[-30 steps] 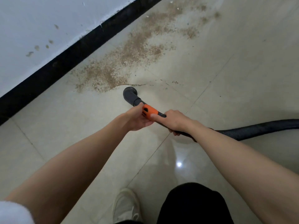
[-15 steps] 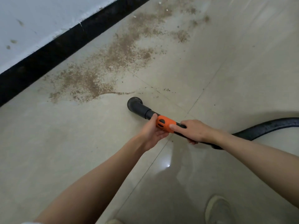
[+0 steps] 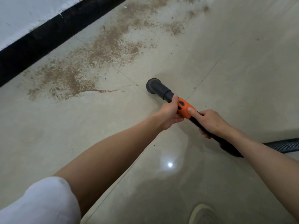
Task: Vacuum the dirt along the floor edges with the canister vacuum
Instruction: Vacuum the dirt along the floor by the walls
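A black vacuum nozzle [image 3: 153, 85] with a round flared mouth rests on the beige tile floor, right of the dirt. Behind it sits an orange collar [image 3: 184, 109] on the black handle tube. My left hand [image 3: 169, 113] grips the tube at the front of the orange collar. Just behind the collar my right hand [image 3: 208, 122] grips the handle, its thumb laid on the orange part. The ribbed black hose [image 3: 284, 147] runs off to the right edge. Brown dirt [image 3: 77, 76] spreads along the floor beside the black skirting [image 3: 32, 44].
A white wall [image 3: 24, 16] rises above the skirting at the upper left. More dirt patches [image 3: 174, 28] lie further along at the top. My shoe [image 3: 203, 214] shows at the bottom right. A white sleeve [image 3: 40, 202] covers my left upper arm.
The nozzle has drawn back to the right, away from the dirt patch's lower tip. Both hands keep their hold, and the view has shifted with my step.
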`<act>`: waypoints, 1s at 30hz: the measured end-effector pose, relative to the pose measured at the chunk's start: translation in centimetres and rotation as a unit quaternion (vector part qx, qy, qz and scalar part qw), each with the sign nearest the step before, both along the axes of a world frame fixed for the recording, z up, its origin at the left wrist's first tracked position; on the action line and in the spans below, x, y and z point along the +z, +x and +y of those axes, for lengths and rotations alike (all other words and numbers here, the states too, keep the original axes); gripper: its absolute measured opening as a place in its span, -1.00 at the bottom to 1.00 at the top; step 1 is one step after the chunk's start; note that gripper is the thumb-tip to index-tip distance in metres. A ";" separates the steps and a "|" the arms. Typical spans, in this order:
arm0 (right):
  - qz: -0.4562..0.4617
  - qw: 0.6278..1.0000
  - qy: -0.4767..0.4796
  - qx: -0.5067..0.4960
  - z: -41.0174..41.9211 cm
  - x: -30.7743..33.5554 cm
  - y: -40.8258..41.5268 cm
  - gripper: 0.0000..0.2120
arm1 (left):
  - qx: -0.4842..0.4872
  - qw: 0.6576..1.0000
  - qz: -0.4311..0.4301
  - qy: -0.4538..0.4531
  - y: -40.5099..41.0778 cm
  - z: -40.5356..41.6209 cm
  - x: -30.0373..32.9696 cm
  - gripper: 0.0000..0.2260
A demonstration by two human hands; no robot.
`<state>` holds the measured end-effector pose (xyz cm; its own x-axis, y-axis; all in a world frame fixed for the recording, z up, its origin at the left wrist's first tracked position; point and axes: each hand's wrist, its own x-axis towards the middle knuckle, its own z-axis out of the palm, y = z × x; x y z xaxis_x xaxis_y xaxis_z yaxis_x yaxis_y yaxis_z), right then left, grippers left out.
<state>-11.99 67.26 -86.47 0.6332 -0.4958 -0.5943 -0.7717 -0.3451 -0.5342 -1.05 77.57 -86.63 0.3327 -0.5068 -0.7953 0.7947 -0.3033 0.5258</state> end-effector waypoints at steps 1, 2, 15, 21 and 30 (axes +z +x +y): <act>0.001 1.000 0.008 -0.011 -0.5 0.0 -0.1 -0.38 | 0.002 1.000 -0.006 0.001 -0.1 -0.7 0.0 -0.52; 0.003 1.000 0.019 -0.024 -0.9 0.1 -0.2 -0.37 | 0.004 1.000 -0.010 0.000 -0.2 -1.2 -0.1 -0.52; 0.010 0.996 0.094 -0.001 0.3 0.2 -0.5 -0.42 | 0.107 0.994 -0.021 0.004 -2.6 -0.1 -1.4 -0.52; 0.002 0.997 0.058 -0.057 0.1 0.1 -3.9 -0.29 | 0.077 0.997 0.008 0.006 -4.8 -1.5 -1.0 -0.53; -0.049 0.972 -0.015 -0.231 -3.4 0.7 -5.0 -0.37 | -0.028 0.999 0.000 -0.026 -5.4 -9.1 1.1 -0.57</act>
<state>-17.03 63.88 -85.77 0.3919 -0.7560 -0.5243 -0.7944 0.0094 -0.6074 -6.40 68.47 -85.49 0.3028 -0.5651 -0.7674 0.7769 -0.3201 0.5422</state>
